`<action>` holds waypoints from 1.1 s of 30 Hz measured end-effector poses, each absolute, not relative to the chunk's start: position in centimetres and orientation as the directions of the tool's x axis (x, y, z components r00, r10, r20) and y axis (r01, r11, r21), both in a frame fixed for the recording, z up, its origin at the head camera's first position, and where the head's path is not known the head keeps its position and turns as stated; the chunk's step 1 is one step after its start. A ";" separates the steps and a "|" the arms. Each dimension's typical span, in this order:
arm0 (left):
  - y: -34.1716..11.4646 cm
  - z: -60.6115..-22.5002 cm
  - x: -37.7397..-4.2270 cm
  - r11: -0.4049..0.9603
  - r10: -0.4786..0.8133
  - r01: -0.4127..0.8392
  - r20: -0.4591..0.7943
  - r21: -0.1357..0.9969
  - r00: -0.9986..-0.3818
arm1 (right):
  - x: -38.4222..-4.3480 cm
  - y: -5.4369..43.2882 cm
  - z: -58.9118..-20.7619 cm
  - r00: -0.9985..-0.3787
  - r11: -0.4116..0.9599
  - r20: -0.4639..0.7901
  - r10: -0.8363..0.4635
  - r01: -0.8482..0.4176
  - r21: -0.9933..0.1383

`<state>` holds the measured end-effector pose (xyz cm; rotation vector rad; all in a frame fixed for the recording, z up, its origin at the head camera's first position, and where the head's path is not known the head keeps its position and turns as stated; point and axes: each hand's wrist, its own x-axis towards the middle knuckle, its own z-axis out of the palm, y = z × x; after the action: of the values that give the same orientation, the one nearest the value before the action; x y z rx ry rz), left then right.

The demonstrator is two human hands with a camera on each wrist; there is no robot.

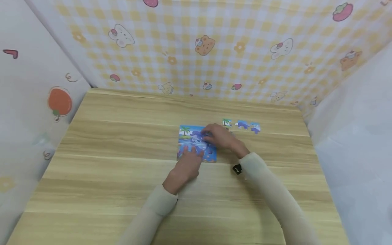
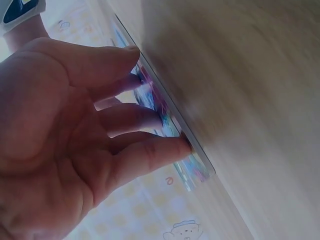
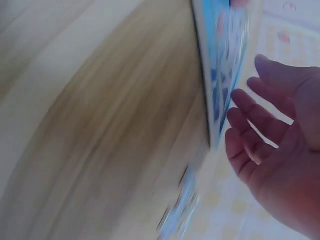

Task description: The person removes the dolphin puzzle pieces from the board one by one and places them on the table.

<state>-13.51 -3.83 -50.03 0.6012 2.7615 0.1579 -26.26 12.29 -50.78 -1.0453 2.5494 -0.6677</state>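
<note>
A jigsaw puzzle (image 1: pixel 187 141) with a palm tree and a purple dolphin on blue lies on the wooden table. My left hand (image 1: pixel 189 164) rests its spread fingertips on the puzzle's lower part; in the left wrist view, fingers (image 2: pixel 150 152) touch the puzzle's near edge (image 2: pixel 172 112). Over the puzzle's upper right is my right hand (image 1: pixel 219 136), hiding that corner. In the right wrist view its fingers (image 3: pixel 260 120) are loosely bent beside the puzzle (image 3: pixel 217 65), thumb apart, and no piece shows between them.
Beyond the right hand lie several loose puzzle pieces: a palm-tree piece (image 1: pixel 226 123), a purple one (image 1: pixel 243 125) and a blue one (image 1: pixel 255 127). A small black object (image 1: pixel 237 169) sits beside the right sleeve. A patterned cloth (image 1: pixel 183 68) hangs behind the table (image 1: pixel 122 136).
</note>
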 end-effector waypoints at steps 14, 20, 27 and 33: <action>-2.9 -50.4 -13.3 0.910 0.413 0.406 -0.301 0.089 -0.859 | -25.7 8.4 -50.6 -0.674 0.703 -0.283 -0.683 -0.499 -0.506; -2.7 -50.6 -13.5 0.905 0.422 0.418 -0.314 0.082 -0.850 | -25.8 7.9 -50.4 -0.680 0.716 -0.305 -0.667 -0.470 -0.517; -2.6 -50.5 -13.5 0.904 0.419 0.420 -0.345 0.077 -0.840 | -27.0 8.5 -50.8 -0.651 0.632 -0.289 -0.703 -0.383 -0.674; -2.3 -50.4 -13.7 0.906 0.418 0.415 -0.323 0.084 -0.849 | -27.7 8.9 -50.9 -0.642 0.566 -0.303 -0.704 -0.249 -0.786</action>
<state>-13.74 -2.33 -50.44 0.6155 2.7326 0.0153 -27.68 8.90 -50.88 -0.7594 2.1891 -0.9674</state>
